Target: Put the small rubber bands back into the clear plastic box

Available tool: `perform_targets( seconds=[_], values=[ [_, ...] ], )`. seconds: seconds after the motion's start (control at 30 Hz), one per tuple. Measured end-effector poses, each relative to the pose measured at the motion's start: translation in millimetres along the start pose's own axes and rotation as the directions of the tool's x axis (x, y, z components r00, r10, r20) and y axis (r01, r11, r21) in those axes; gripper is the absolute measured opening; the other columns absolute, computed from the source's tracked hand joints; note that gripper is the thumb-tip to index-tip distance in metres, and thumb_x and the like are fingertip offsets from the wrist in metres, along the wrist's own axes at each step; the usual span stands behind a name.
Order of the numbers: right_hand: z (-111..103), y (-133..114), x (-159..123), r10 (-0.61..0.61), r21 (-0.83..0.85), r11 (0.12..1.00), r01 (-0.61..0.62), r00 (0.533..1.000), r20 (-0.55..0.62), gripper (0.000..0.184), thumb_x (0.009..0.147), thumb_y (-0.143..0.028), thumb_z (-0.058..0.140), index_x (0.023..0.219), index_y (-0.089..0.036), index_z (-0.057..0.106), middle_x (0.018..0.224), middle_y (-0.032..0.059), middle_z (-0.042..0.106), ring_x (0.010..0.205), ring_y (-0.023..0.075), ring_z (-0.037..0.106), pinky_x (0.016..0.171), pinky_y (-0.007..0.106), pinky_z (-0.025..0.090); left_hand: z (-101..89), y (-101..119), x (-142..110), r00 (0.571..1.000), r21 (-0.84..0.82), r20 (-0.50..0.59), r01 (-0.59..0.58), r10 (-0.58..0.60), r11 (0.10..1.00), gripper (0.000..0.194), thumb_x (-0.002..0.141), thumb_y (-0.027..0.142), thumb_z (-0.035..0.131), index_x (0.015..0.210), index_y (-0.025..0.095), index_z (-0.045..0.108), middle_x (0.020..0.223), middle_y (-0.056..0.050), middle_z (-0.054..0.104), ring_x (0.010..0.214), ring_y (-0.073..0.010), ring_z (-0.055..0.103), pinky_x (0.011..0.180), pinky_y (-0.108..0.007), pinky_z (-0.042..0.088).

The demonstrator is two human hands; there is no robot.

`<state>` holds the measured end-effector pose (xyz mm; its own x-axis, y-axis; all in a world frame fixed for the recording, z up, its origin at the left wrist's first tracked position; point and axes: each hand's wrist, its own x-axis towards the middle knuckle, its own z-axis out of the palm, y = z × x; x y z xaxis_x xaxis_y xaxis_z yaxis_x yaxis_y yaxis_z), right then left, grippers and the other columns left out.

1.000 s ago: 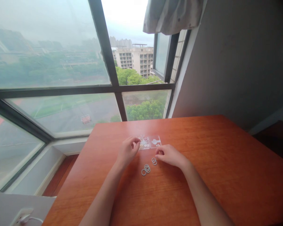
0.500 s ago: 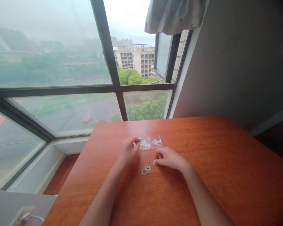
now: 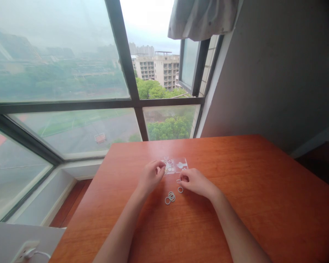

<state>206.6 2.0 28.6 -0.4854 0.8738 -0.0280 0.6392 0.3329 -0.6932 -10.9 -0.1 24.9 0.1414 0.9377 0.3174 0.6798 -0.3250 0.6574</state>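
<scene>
My right hand [image 3: 196, 182] is closed in a pinch on a small grey ring [image 3: 178, 181], held just above a loose grey ring [image 3: 180, 190] on the table. Nearer to me, several more grey rings [image 3: 171, 197] lie together, partly overlapping. My left hand [image 3: 152, 174] has its thumb and forefinger together at the left side of a clear plastic box [image 3: 170, 172]; whether they grip its edge or a small piece is hidden. Small rings and bits lie in the box. Its clear lid [image 3: 181, 164], with a white print, lies folded open to the right.
The reddish-brown wooden table [image 3: 249, 190] spreads wide on both sides of my arms. A window frame [image 3: 98, 106] runs along the far and left side, with an open pane [image 3: 190, 67] and a curtain [image 3: 203, 20] above. A wall socket with a plug [image 3: 30, 252] sits low at left.
My right hand has moved slightly away from me with a ring, and the loose ring beneath it now shows fully. My left hand has shifted slightly right along the box.
</scene>
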Motion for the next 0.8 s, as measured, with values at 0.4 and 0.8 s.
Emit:
perform_targets(
  seconds=[0.4,0.8],
  values=[
    [-3.0,-3.1,4.4,-0.089,0.049,0.994,0.100,0.979,-0.181,0.010,0.081,-0.021,0.059,0.076,-0.018,0.067,0.065,-0.0022,0.059,0.061,0.0112,0.051,0.058,0.021,0.034,15.8,24.1,-6.1,0.974,-0.113,0.184,-0.112,0.132,0.987,0.010,0.083,0.019,0.056,0.082,0.018,0.067,0.077,-0.002,0.063,0.064,-0.0110,0.051,0.058,-0.021,0.040],
    [-2.5,0.1,2.0,-0.002,-0.004,1.000,0.001,0.996,-0.094,0.009,0.077,-0.018,0.059,0.075,-0.019,0.067,0.063,-0.0023,0.060,0.060,0.0109,0.053,0.057,0.021,0.034,16.3,11.4,-3.8,0.999,0.113,-0.042,0.025,-0.021,0.993,0.011,0.085,0.020,0.054,0.085,0.021,0.065,0.088,-0.002,0.066,0.070,-0.0140,0.057,0.064,-0.024,0.042]
  ],
)
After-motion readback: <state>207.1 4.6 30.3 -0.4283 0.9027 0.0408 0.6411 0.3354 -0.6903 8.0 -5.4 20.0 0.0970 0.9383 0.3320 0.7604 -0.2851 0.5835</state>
